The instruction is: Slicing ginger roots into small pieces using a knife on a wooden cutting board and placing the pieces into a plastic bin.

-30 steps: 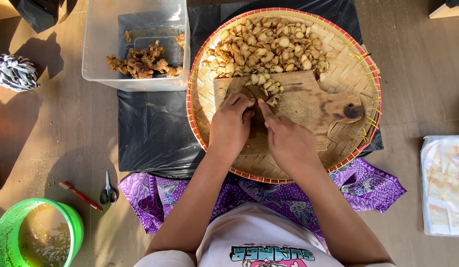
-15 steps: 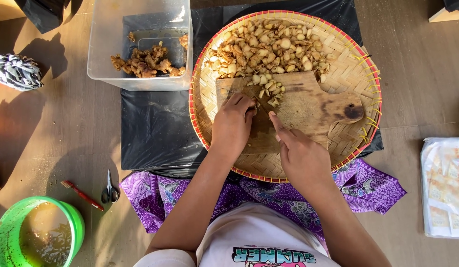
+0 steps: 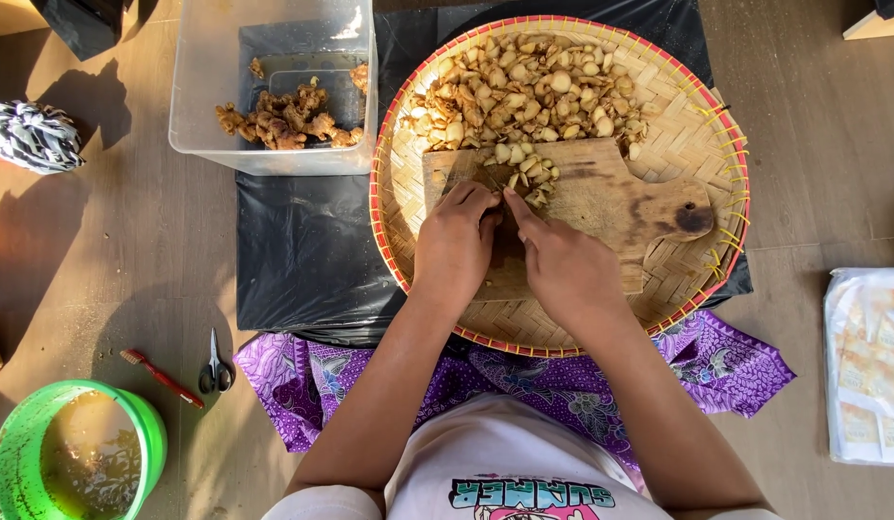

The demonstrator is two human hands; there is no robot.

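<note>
A round woven tray (image 3: 726,144) holds a wooden cutting board (image 3: 620,202) and a heap of pale cut ginger pieces (image 3: 533,87). More slices (image 3: 529,173) lie on the board's near-left part. My left hand (image 3: 454,246) presses down there, fingers curled over a piece I cannot see well. My right hand (image 3: 567,270) sits right beside it, index finger stretched forward along a thin knife that is mostly hidden between the two hands.
A clear plastic box (image 3: 196,116) with whole ginger roots (image 3: 283,120) stands left of the tray on a black sheet (image 3: 302,250). Scissors (image 3: 214,366), a red toothbrush (image 3: 163,377) and a green bucket (image 3: 153,433) lie near left. A plastic packet (image 3: 866,356) is at right.
My right hand drew back to the right half a second ago and is now close against the left hand again. The left hand stayed on the board.
</note>
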